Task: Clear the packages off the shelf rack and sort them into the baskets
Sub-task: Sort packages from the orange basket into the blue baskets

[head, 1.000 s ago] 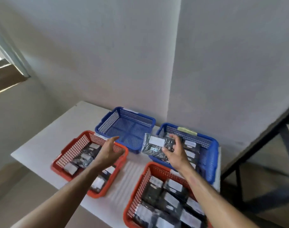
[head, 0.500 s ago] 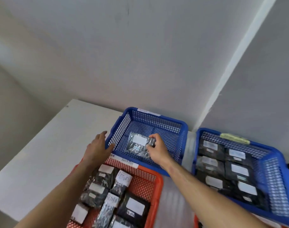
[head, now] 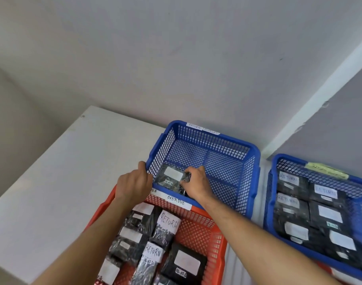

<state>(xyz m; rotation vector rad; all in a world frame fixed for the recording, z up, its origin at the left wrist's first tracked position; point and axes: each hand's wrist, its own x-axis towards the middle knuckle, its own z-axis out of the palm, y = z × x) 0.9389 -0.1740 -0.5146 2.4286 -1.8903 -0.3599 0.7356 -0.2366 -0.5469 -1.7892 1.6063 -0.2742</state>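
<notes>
One package (head: pixel 171 178) lies in near-left corner of blue basket (head: pixel 252 161), long axis 10-to-4. Right hand (head: pixel 195 185) grip pinches its 3 o'clock edge. Left hand (head: pixel 134 185) grip curls over basket rim at 9 o'clock.

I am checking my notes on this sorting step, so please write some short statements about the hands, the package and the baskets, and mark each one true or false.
1. The right hand holds a dark plastic-wrapped package with a white label inside the blue mesh plastic basket at the wall. True.
2. The left hand lies flat on the white table. False: it grips the near left corner of that blue basket.
3. That blue basket is full of packages. False: only the held package shows in it.
4. The orange mesh plastic basket in front holds several packages, some marked RETURN. True.
5. The second blue basket on the right is empty. False: it holds several dark packages.
</notes>
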